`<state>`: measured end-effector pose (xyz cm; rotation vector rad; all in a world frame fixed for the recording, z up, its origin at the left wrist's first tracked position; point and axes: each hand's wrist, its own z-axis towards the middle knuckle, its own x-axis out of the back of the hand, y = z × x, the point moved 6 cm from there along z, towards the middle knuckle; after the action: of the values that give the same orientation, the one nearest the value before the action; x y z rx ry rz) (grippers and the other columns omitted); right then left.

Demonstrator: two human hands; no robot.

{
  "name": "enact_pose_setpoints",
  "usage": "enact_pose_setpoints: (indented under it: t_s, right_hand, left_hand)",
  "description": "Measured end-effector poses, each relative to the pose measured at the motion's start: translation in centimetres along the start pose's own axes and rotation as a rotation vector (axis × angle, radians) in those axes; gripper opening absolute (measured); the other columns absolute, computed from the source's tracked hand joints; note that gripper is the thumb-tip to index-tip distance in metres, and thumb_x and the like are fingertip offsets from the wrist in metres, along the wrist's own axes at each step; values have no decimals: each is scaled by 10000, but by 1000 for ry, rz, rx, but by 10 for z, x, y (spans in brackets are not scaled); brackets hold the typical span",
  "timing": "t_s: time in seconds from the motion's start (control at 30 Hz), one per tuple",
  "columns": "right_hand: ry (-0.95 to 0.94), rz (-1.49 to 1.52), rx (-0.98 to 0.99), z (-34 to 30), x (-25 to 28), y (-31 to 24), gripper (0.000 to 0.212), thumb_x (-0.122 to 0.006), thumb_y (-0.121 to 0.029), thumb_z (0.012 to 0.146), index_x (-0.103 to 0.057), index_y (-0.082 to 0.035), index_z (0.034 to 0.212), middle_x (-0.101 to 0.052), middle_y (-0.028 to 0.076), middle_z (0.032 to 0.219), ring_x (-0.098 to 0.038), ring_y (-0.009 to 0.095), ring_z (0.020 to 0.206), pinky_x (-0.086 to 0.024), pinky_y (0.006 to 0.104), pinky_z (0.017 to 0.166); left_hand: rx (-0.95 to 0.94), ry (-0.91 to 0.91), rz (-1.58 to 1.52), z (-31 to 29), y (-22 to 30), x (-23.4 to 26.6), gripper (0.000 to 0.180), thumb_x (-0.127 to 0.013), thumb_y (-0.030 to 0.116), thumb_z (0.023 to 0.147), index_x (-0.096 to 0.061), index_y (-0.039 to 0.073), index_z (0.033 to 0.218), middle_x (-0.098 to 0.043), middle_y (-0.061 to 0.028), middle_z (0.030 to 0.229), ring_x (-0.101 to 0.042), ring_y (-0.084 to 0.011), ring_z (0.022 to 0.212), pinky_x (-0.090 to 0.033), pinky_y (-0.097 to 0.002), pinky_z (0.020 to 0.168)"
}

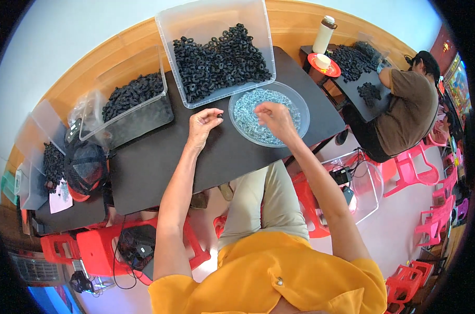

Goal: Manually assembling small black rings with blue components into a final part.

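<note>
Over the dark tabletop, my left hand [204, 124] pinches a small black piece [220, 115] between thumb and fingertips. The piece looks like the black ring-shaped parts [222, 63] heaped in the clear plastic bin behind it. To the right, my right hand [275, 119] hovers over a round clear bowl [304, 125] full of small, shiny, silvery-clear pieces [253, 107]. Its fingers are drawn together, slightly smeared, and whatever they hold is too small to make out.
On the left a second clear bin [138, 125] holds black parts, with a dark cap [86, 162] beside it. Red stools [106, 246] stand under the table. At the right a co-worker [410, 104] sits at another table with black parts, a bottle [324, 35] and a red plate [331, 70].
</note>
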<state>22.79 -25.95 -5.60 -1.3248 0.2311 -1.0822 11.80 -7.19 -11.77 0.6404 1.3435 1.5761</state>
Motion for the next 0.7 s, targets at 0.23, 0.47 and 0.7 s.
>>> enact_pose_setpoints:
  t_s: [0.23,0.47,0.7]
  right_hand:
    - [-132,153,-11,24,-55,-28,95,-575,-1,770,-606,46,846,-625,82,733,-602,108,636,-520,247,583]
    - [-135,-164,212,25,-78,-37,86,-539,-21,768,-598,32,801,-597,101,609,-583,141,538,-464,286,523]
    - [-55,-356,282,18,-76,-47,84,-550,-21,749,-606,-11,811,-589,192,844,-582,365,793,-464,435,698]
  left_hand:
    - [13,6,49,-3,5,0,233,-656,-53,709,-601,4,928,-603,-18,852,-574,-78,757,-479,-211,714]
    - [20,-19,46,-4,7,2,166,-647,-53,721,-602,21,862,-601,10,805,-555,-49,720,-448,-185,655]
    - [22,-42,-10,-1,7,0,155,-642,-40,731,-601,13,871,-610,0,805,-581,-61,732,-458,-189,691]
